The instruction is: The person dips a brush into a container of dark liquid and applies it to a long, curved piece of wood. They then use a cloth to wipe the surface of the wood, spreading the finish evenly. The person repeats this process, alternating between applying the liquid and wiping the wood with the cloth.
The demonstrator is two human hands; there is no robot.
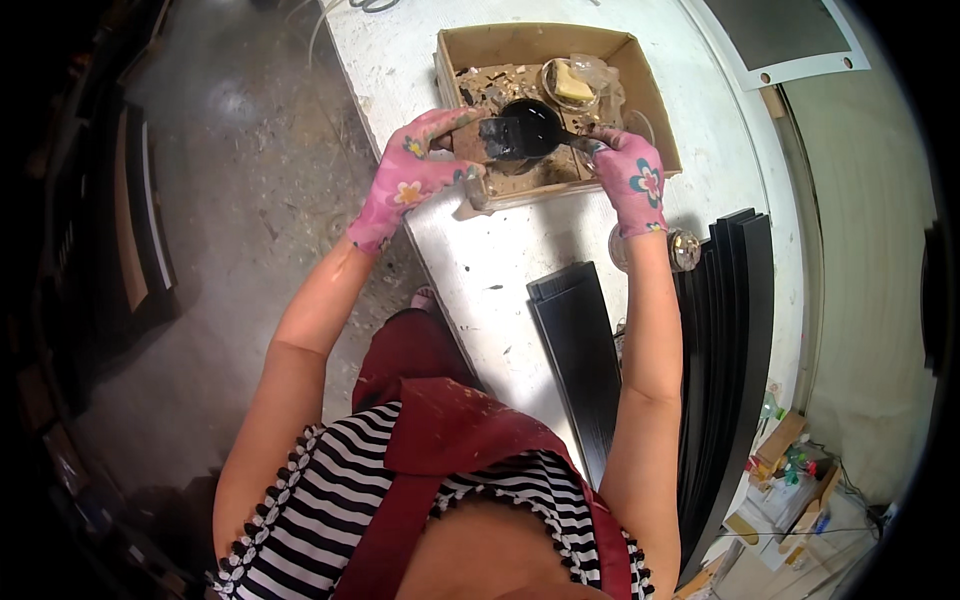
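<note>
Holding flat black brush (503, 139) above cardboard box (545, 42): floral-gloved right hand (630, 172).

Pink flower-patterned gloves (641, 182), black brush (504, 139), tan box (540, 38), black-and-white striped top (322, 485), dark-red apron (455, 430)

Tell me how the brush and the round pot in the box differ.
The brush has a flat head; the pot is round and open-topped. The right hand holds the brush, whereas the pot sits in the cardboard box. Both look black from above.

Brush handle (580, 141) partly hidden
</note>
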